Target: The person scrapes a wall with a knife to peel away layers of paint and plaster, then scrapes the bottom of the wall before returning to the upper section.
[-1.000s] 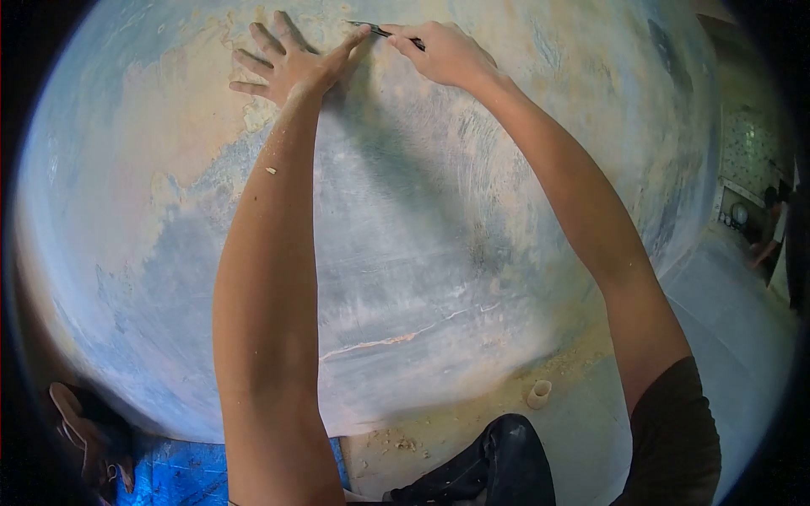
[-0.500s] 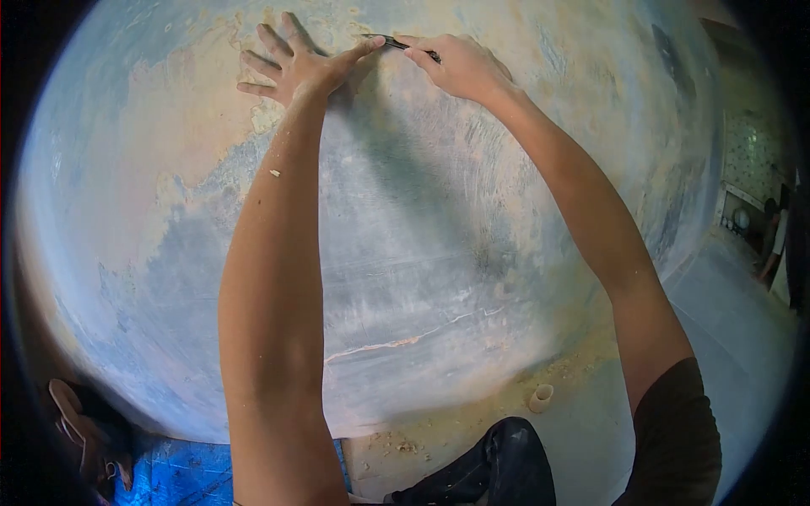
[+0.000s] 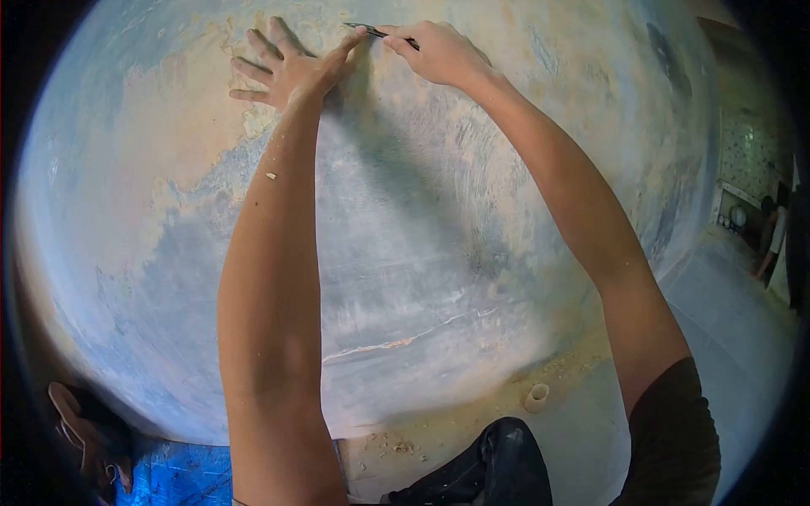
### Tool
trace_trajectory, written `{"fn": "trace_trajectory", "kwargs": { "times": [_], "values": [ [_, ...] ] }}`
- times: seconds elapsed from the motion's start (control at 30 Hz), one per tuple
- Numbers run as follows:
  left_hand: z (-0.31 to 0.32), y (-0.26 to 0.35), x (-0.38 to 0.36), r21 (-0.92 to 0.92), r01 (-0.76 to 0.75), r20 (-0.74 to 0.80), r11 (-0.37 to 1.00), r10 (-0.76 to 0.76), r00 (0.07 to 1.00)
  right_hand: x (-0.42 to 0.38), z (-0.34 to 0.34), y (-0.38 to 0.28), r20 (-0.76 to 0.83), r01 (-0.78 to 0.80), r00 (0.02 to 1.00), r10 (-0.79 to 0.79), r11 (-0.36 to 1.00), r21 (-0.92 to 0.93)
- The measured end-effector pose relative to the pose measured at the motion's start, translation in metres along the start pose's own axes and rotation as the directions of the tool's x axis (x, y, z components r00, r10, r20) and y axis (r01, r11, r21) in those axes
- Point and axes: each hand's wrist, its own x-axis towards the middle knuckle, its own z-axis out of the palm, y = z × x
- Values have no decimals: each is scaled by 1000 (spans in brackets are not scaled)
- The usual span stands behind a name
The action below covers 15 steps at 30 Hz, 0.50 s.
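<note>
A wall (image 3: 422, 219) with worn blue paint and bare cream patches fills the view. My left hand (image 3: 287, 67) lies flat on it near the top, fingers spread, thumb stretched to the right. My right hand (image 3: 434, 51) grips a thin dark scraper blade (image 3: 371, 32) whose tip meets the wall right beside my left thumb. Both arms reach up from the bottom of the view. A paint flake (image 3: 271, 175) clings to my left forearm.
Scraped paint crumbs (image 3: 557, 367) lie along the foot of the wall, with a small pale cylinder (image 3: 537, 396) among them. A blue sheet (image 3: 181, 476) and a sandal (image 3: 80, 426) are at bottom left. My dark trouser knee (image 3: 498, 460) is below. Another person (image 3: 772, 240) stands far right.
Both hands dipped slightly lower on the wall half a second ago and are now back up; the blade tip sits by the left thumb again.
</note>
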Motion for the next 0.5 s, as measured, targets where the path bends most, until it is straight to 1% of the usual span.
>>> {"fn": "trace_trajectory", "kwargs": {
  "times": [0.1,0.2,0.3,0.4,0.5],
  "values": [
    [0,-9,0,-5,-52,35,999,52,998,-5,14,13,-70,129,990,-125,990,59],
    [-2,-11,1,-34,-68,69,997,70,995,-7,18,20,-52,137,990,-134,989,59],
    [-4,-8,2,-40,-51,77,998,54,996,-5,13,20,-10,110,994,-109,992,58],
    [-4,-6,3,-43,-26,85,999,30,996,-7,11,15,-52,80,996,-78,996,49],
    [-7,-5,3,-53,-10,116,999,16,993,-7,6,10,5,0,1000,0,1000,-1]
  ]
}}
